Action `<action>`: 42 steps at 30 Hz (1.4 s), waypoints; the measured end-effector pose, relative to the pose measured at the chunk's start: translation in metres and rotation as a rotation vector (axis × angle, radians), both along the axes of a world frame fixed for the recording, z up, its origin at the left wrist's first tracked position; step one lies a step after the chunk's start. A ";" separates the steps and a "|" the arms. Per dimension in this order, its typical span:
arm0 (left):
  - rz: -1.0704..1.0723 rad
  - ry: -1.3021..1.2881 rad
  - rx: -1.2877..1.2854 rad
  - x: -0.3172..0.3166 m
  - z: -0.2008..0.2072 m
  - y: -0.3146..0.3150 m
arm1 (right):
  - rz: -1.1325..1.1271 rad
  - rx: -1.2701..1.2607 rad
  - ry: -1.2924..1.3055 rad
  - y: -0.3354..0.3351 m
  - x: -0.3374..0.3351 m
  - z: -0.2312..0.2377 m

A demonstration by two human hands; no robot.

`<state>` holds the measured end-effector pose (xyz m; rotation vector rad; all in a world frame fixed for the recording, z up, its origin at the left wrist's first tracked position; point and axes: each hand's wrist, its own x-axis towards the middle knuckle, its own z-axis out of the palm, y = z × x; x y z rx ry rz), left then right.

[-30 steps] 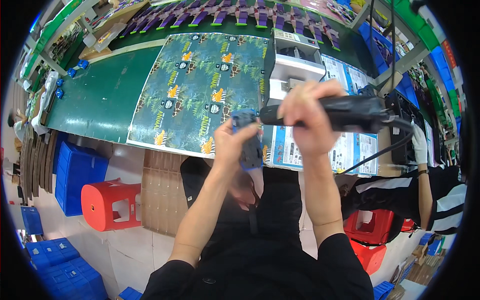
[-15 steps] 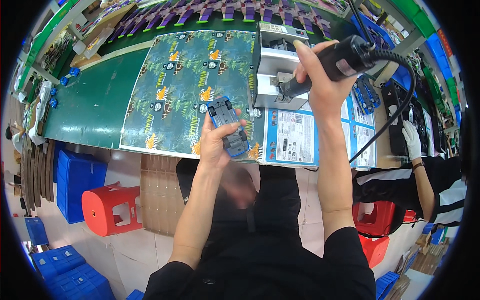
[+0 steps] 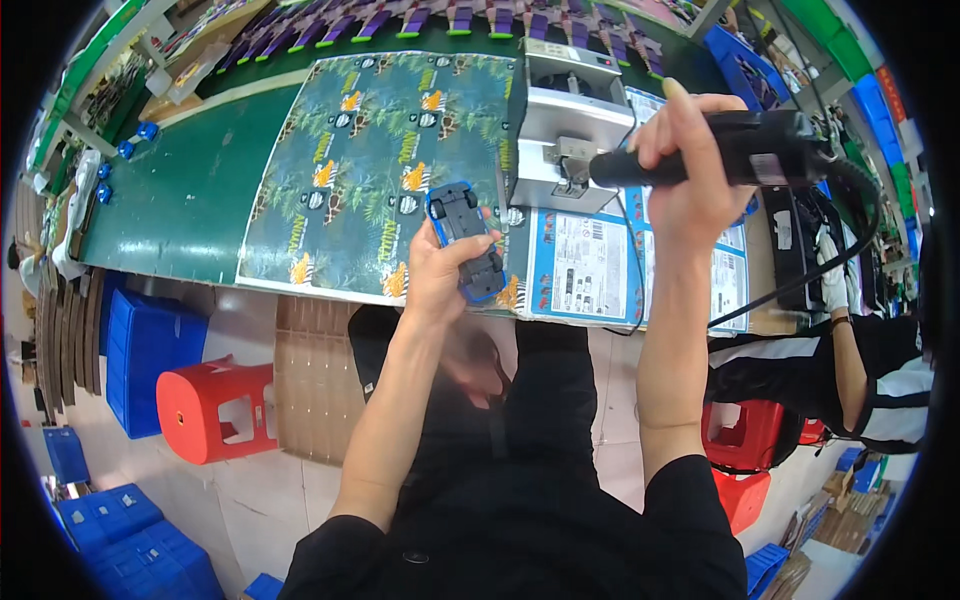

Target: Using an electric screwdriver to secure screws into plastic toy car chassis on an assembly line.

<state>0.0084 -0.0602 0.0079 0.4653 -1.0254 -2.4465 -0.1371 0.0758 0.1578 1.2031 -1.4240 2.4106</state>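
A toy car (image 3: pixel 458 212) with blue edges lies underside up in my left hand (image 3: pixel 437 278). My thumb presses across its dark chassis, and the fingers wrap its side. My right hand (image 3: pixel 690 185) is closed around a black electric screwdriver (image 3: pixel 755 150), held nearly level. Its tip points left at the front of a silver metal box (image 3: pixel 553 192), probably a screw feeder. Whether the tip touches the box, I cannot tell. A coiled black cable runs from the screwdriver's back end.
Under the car lies a green animal-patterned sheet (image 3: pixel 365 180); a blue-and-white printed sheet (image 3: pixel 590 275) is beside it. Purple and green parts (image 3: pixel 460 18) line the far side. A co-worker's gloved hand (image 3: pixel 832 275) is at the right. A red stool (image 3: pixel 205 415) stands lower left.
My right hand and the screwdriver have shifted right, and the screwdriver has turned closer to level. The toy car in my left hand has moved slightly up and right.
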 end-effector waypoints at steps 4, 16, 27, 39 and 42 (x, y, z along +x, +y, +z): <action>0.012 0.003 0.020 -0.001 -0.003 0.001 | -0.173 -0.039 0.122 -0.019 -0.009 -0.018; 0.023 -0.002 0.046 0.000 -0.004 -0.002 | 0.120 0.204 -0.342 -0.017 0.015 -0.010; -0.015 0.021 0.068 -0.001 -0.005 -0.004 | 0.299 0.065 -0.232 -0.007 0.079 -0.044; -0.069 -0.045 0.111 -0.003 0.003 -0.008 | 0.583 0.093 -0.049 -0.014 0.078 -0.057; -0.079 -0.051 0.164 -0.003 0.001 -0.011 | 0.612 0.109 -0.052 -0.016 0.076 -0.058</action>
